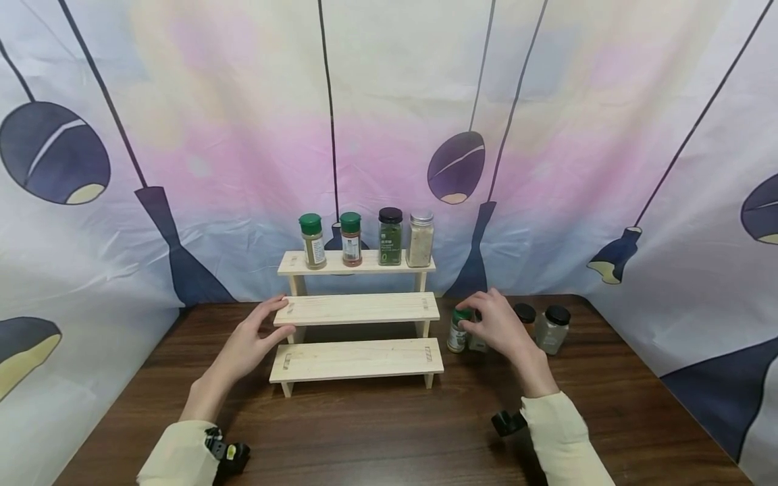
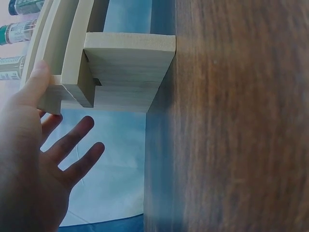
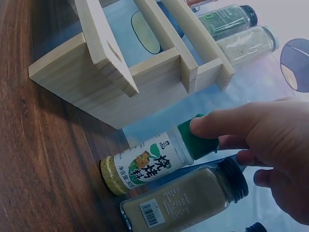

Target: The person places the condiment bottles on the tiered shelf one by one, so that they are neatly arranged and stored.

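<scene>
A three-tier wooden spice rack [image 1: 358, 308] stands on the table. My left hand [image 1: 243, 347] holds the left end of its middle shelf between thumb and index finger; the other fingers are spread in the left wrist view. To the rack's right, my right hand [image 1: 503, 327] pinches the green cap of a spice jar [image 3: 145, 163] with thumb and fingers. This jar has a white label and yellowish contents. Right beside it is a black-capped glass jar [image 3: 178, 200], mostly hidden behind the right hand in the head view.
On the top shelf stand two green-capped jars [image 1: 313, 243], a black-capped jar [image 1: 390, 237] of green flakes and a silver-capped jar [image 1: 421, 241]. Two more black-capped jars [image 1: 553, 331] stand right of my right hand. A patterned curtain [image 1: 255, 135] hangs behind the table.
</scene>
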`<move>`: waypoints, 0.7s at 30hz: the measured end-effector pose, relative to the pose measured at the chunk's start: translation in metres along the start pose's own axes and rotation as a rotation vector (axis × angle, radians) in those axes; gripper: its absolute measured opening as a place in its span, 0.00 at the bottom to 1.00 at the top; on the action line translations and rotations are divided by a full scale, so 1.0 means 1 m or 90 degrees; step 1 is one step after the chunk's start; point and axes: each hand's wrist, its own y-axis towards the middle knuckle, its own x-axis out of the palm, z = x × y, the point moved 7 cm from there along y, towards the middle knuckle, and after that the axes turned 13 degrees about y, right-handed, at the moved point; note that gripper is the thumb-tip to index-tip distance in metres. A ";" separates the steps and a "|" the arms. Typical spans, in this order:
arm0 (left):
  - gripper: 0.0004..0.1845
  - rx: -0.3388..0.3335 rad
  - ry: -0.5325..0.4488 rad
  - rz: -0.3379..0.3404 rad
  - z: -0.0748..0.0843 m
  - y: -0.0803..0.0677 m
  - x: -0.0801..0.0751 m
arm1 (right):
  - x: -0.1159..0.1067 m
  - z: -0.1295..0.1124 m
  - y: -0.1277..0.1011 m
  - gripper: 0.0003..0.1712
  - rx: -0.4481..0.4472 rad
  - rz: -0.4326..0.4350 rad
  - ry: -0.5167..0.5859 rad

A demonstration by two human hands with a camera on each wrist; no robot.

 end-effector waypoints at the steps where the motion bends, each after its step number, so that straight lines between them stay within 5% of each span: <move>1: 0.35 0.000 0.000 0.001 0.000 0.000 0.000 | 0.000 0.000 0.000 0.14 -0.004 0.003 -0.002; 21: 0.36 0.000 -0.004 -0.007 -0.001 0.000 0.001 | -0.016 -0.020 -0.001 0.13 -0.046 0.044 0.053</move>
